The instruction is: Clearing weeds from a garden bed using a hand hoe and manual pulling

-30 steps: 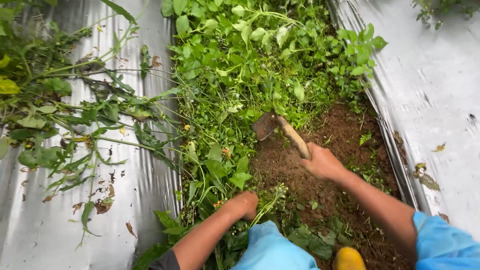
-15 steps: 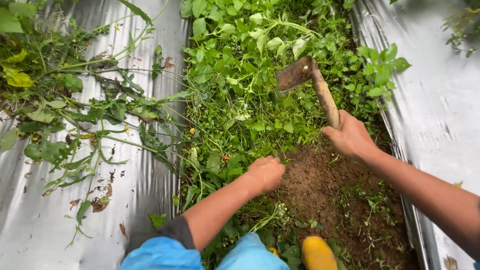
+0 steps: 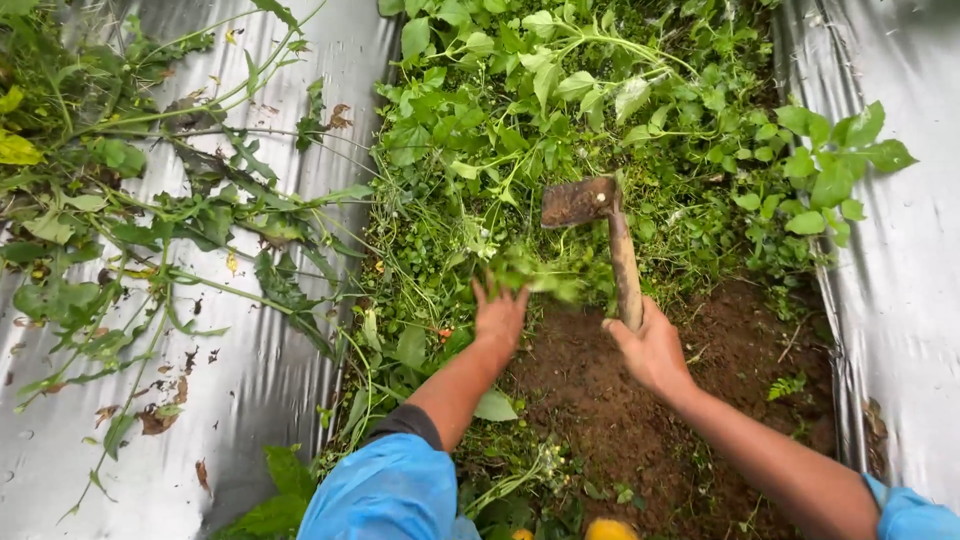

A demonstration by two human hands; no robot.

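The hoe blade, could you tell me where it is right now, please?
In the head view, the hoe blade sits just right of centre among the green weeds, above the bare soil, its handle gripped by the right hand.

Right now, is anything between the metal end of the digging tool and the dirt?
Yes. The hoe blade sits over a thick mat of green weeds, which hides the ground under it. Bare soil shows only nearer the person. The right hand holds the wooden handle; the left hand reaches into the weeds.
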